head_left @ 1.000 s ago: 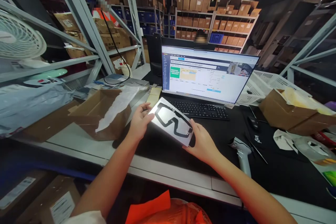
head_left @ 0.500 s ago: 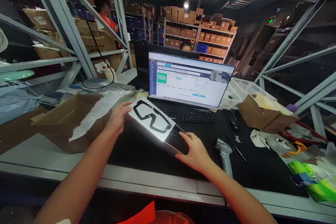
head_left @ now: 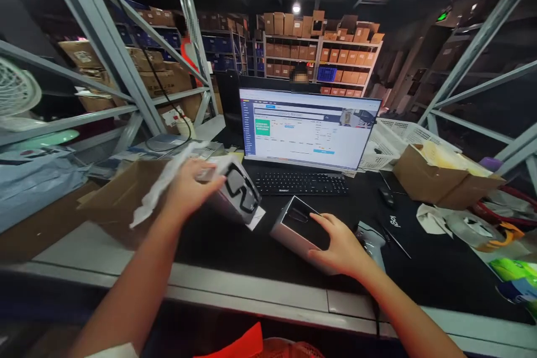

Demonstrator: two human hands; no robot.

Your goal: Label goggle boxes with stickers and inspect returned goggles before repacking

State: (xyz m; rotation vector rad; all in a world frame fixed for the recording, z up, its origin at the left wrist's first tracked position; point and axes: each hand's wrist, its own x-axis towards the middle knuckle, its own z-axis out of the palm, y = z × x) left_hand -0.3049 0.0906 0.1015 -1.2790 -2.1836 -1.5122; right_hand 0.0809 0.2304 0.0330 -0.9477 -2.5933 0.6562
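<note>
My left hand (head_left: 188, 187) grips the white box sleeve (head_left: 242, 194) printed with a black goggle-like outline; it is tilted and somewhat blurred. A small white flap shows at its lower edge. My right hand (head_left: 342, 243) is closed around the dark-topped box part (head_left: 296, 229), thumb on the near side and fingers over the far side. The two parts stand apart above the black desk mat (head_left: 235, 249). Close to my right hand lies a grey handheld scanner (head_left: 371, 240), partly hidden by the hand. Behind my left hand is an open cardboard carton (head_left: 113, 193) with white wrapping.
A monitor (head_left: 310, 128) and black keyboard (head_left: 300, 183) stand at the back. On the right are a mouse (head_left: 386, 197), a carton (head_left: 444, 179), white baskets (head_left: 406, 137) and a tape roll (head_left: 472, 229). Metal posts frame the desk. Two people are beyond it.
The box has come apart in two. My left hand has drawn the printed sleeve away from the dark part, which my right hand has moved to the right. The camera view has shifted slightly.
</note>
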